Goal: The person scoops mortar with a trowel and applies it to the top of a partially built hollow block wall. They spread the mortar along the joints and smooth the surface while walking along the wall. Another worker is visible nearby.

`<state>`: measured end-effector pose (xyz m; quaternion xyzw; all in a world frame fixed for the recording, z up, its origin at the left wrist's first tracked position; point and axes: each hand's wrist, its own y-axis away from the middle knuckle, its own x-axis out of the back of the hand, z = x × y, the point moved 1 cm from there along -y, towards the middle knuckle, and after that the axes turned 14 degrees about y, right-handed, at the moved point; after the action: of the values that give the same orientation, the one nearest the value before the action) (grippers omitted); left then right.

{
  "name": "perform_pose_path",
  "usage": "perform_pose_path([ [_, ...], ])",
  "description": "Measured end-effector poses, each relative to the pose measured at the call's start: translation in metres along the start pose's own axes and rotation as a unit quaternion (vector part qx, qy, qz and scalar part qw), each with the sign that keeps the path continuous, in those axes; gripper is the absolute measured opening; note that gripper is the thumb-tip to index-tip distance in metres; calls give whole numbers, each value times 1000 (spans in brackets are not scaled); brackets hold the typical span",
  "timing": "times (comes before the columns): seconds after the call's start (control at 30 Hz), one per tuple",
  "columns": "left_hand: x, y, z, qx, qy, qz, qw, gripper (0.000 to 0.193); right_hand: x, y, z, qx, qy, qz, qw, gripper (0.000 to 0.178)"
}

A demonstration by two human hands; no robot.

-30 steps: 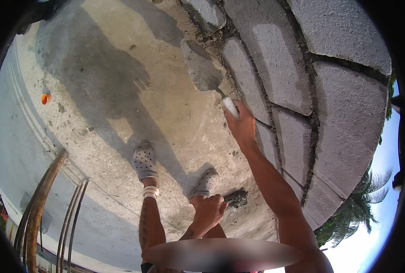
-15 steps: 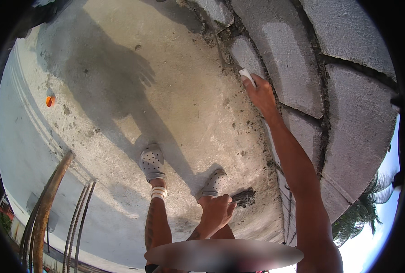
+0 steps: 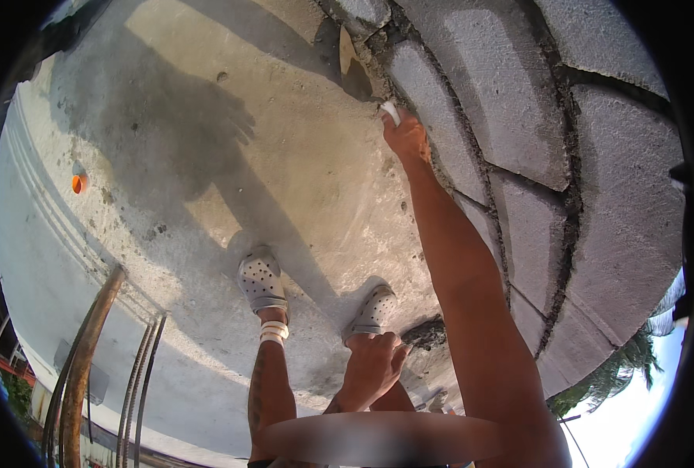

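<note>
My right hand reaches far forward along the foot of a block wall. Its fingers are wrapped round the white handle of a trowel. The pointed blade shows beyond the hand, partly in shadow, by the wall's bottom edge. Low in the view, my left hand is closed in a fist in front of my right shoe. A dark, rough clump that looks like mortar lies just past its knuckles. Whatever the fist grips is hidden.
Dark joints run between the grey blocks. My left shoe stands on the concrete floor. An orange cup-like object lies at the far left. Rusty bent reinforcing bars rise at the lower left.
My right hand has moved forward and a little left with the trowel, and more of its blade now shows. My left hand has stayed nearly in place.
</note>
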<state>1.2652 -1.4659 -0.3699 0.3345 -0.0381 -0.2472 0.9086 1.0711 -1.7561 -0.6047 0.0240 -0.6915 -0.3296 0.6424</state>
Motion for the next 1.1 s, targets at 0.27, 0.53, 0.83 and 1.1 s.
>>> perform_pose_path([
  [0.27, -3, 2, -2, -1, -21, 8, 1000, 19, 58, 21, 11, -10, 52, 25, 998, 48],
  [0.53, 0, 5, -2, 52, -28, -35, 998, 23, 88, 74, 32, -10, -16, 85, 996, 41],
  [0.83, 2, 0, 0, 83, -7, -49, 995, 24, 85, 129, 10, 28, -114, 138, 983, 34],
  [1.1, -3, -1, -4, 90, -14, -59, 994, 26, 188, 156, -14, 283, -63, -298, 909, 27],
])
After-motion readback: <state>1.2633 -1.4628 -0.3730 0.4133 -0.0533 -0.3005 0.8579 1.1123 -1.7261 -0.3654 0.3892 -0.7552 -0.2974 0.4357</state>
